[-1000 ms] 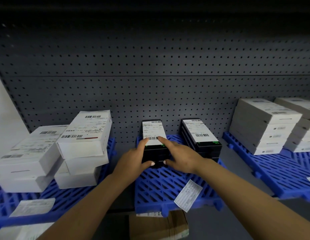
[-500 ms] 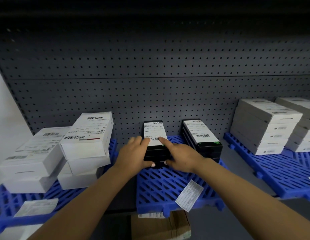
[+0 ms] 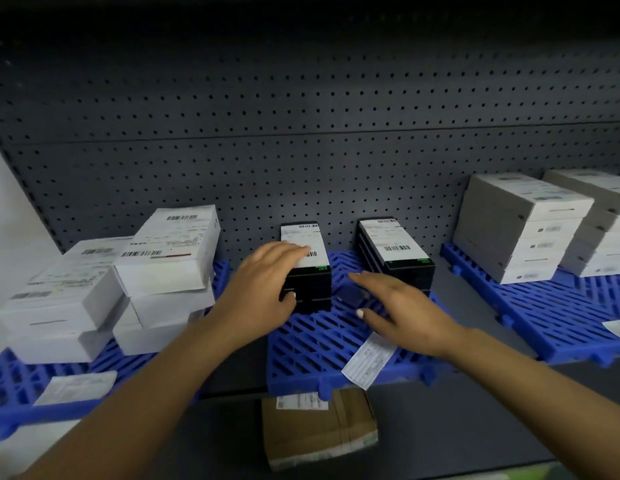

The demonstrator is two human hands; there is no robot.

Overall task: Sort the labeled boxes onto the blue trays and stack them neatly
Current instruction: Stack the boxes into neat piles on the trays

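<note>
**Left hand on the left black stack, right hand free beside it**

Left hand (image 3: 263,285) lay on the left black box stack (image 3: 310,271), fingers flat across the top label and thumb against the stack's near face, more a press than a grip. That stack stood at the back of the middle blue tray (image 3: 315,351), long axis running away toward the pegboard (image 3: 301,150). The right hand (image 3: 405,310) hovered with fingers spread, holding nothing, in the gap between that stack and the right black box stack (image 3: 396,252). Bare tray lay nearer than both stacks; a loose label (image 3: 369,363) overhung the tray's near edge.
</note>
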